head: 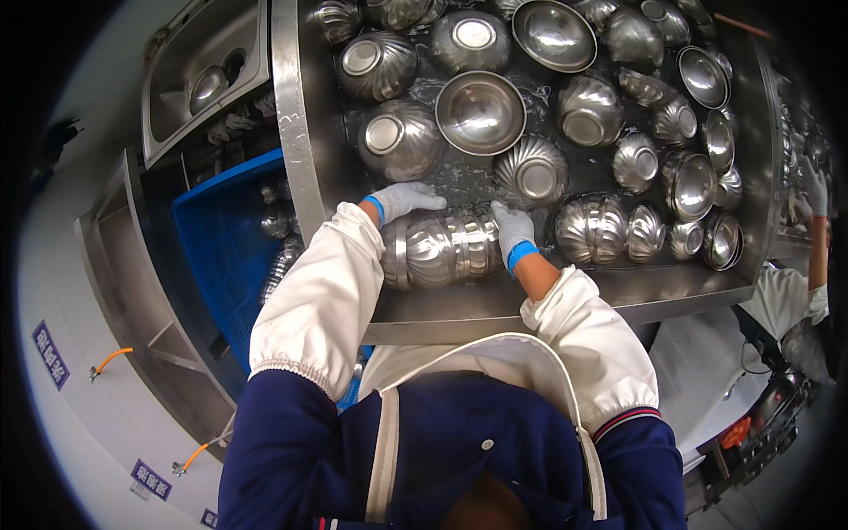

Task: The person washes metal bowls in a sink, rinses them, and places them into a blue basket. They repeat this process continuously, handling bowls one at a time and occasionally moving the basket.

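Note:
A row of nested stainless steel bowls (430,250) lies on its side near the front wall of the metal basin. My left hand (407,201), in a whitish glove with a blue cuff, rests along the far side of the row at its left end, fingers straight and pointing right. Against the right end is my right hand (513,232), gloved the same way, its fingers pointing away from me. Between them, both hands hold the row. Just beyond sit an upturned fluted bowl (534,171) and a larger upturned bowl (401,140); one bowl (481,112) faces up.
Many more steel bowls fill the wet basin (298,126), including a short nested row (591,228) on the right. To the left are a blue plastic crate (205,232) holding metalware and a sink (199,73). Another person's gloved hand (815,189) shows at far right.

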{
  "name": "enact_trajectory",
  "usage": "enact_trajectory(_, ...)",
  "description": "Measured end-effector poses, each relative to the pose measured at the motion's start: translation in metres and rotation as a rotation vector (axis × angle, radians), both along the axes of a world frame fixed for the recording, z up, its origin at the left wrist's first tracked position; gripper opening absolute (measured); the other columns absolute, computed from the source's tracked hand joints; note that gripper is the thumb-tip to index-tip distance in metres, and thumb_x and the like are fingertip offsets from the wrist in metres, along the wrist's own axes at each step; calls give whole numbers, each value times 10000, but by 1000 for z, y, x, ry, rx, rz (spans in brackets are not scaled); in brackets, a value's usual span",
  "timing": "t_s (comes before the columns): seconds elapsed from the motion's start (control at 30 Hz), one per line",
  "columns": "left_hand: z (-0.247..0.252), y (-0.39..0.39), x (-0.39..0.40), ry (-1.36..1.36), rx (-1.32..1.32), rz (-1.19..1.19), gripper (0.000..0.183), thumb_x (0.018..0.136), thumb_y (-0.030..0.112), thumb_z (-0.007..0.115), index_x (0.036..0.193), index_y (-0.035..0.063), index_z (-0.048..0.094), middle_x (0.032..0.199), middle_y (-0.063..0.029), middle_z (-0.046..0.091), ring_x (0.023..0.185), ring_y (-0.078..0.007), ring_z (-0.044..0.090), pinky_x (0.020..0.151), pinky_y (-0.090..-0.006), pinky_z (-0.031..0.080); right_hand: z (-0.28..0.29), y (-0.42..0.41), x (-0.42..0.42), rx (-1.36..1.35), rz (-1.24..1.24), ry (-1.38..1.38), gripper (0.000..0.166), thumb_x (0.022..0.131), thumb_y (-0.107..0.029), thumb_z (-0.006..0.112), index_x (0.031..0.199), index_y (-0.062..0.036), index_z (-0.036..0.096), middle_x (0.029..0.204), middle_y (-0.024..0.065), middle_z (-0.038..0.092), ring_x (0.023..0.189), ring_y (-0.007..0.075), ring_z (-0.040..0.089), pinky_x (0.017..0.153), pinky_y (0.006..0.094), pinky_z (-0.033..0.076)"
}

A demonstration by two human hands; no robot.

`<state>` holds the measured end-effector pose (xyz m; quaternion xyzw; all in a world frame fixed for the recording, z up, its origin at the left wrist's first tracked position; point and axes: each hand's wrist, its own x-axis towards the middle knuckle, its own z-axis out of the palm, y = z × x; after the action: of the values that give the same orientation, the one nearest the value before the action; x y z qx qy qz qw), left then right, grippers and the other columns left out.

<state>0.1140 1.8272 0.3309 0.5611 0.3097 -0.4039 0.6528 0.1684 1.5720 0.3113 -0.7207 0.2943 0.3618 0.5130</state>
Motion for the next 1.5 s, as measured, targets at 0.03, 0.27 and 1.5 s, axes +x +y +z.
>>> enact_trajectory(0.03, 24, -7, 10, -51, -39, -124, 756, 826, 406, 788, 1389, -18, 513, 1337, -130, 598, 1226, -215, 541, 1066, -315, 388, 7, -7, 2, 29, 27, 9, 452, 883, -342, 746, 1077, 56, 654, 973, 106, 692, 859, 210, 610, 805, 343, 480)
enact_trajectory(0.27, 10, -26, 4, -286, 425, -90, 563, 864, 480, 697, 1177, 12, 694, 1123, -156, 717, 1013, -261, 683, 918, -361, 505, -29, -51, 8, 462, -191, 460, 475, 972, -430, 576, 1140, 7, 659, 1075, 119, 703, 930, 267, 649, 827, 382, 512)
enact_trajectory(1.5, 214, -48, -545, -349, 859, 2094, 638, 914, 294, 679, 1443, 9, 463, 1415, -136, 532, 1292, -200, 499, 1100, -333, 392, 197, 269, -334, 842, 1230, 4, 405, 1036, -364, 495, 1322, -81, 532, 1269, 76, 607, 1169, 214, 572, 1009, 407, 451)
